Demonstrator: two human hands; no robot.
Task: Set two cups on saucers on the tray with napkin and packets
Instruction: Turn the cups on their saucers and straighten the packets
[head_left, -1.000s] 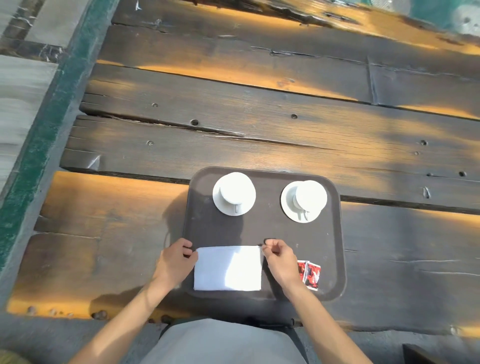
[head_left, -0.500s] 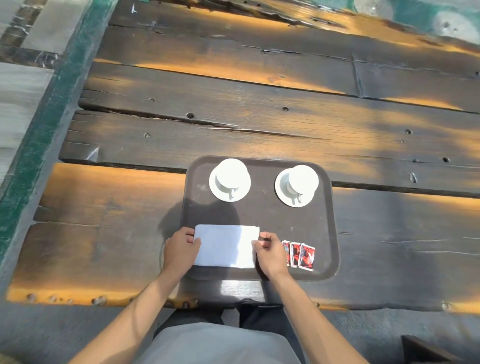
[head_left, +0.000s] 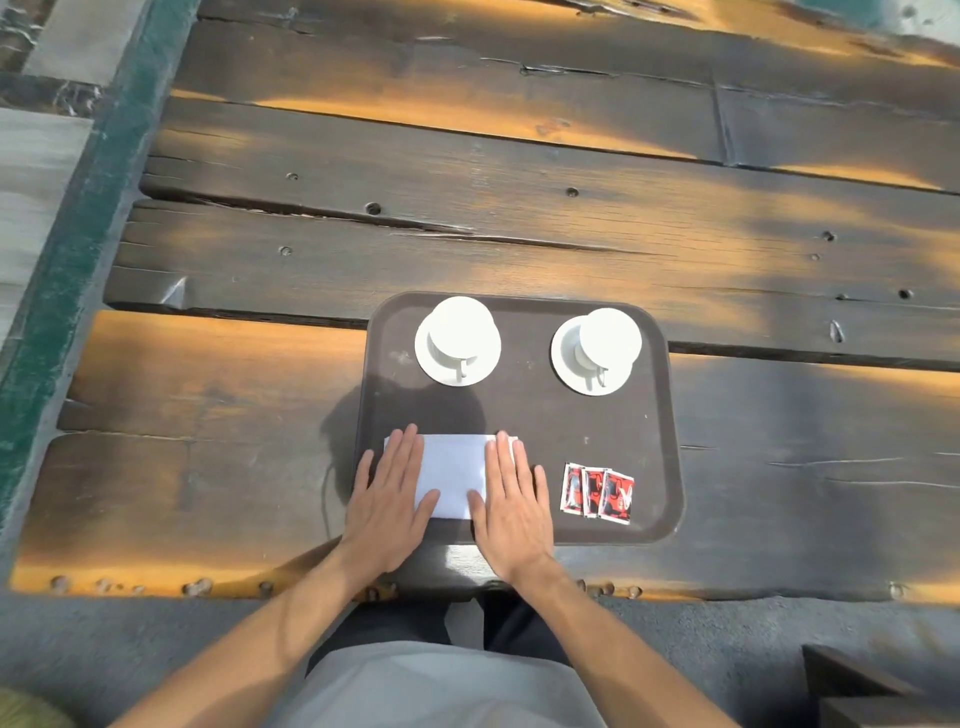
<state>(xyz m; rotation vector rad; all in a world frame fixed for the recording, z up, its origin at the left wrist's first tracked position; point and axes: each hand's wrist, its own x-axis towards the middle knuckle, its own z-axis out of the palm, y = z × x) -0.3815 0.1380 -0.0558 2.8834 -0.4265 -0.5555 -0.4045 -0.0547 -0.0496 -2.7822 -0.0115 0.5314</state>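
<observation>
A dark brown tray (head_left: 524, 415) lies on the wooden table. At its far side two white cups stand upside down on white saucers, the left cup (head_left: 461, 325) and the right cup (head_left: 609, 336). A folded white napkin (head_left: 453, 475) lies at the tray's near left. My left hand (head_left: 390, 501) rests flat on the napkin's left end and my right hand (head_left: 511, 501) lies flat on its right end, fingers spread. Three red packets (head_left: 597, 492) lie side by side to the right of my right hand.
The table (head_left: 218, 395) is made of dark weathered planks with gaps and bolt holes. Its near edge runs just behind my wrists. A green-edged border (head_left: 67, 249) runs along the left. A dark box corner (head_left: 872, 686) shows at the bottom right.
Both hands went from pinching the napkin's edges to lying flat on it with fingers spread. The napkin now looks narrower, folded smaller.
</observation>
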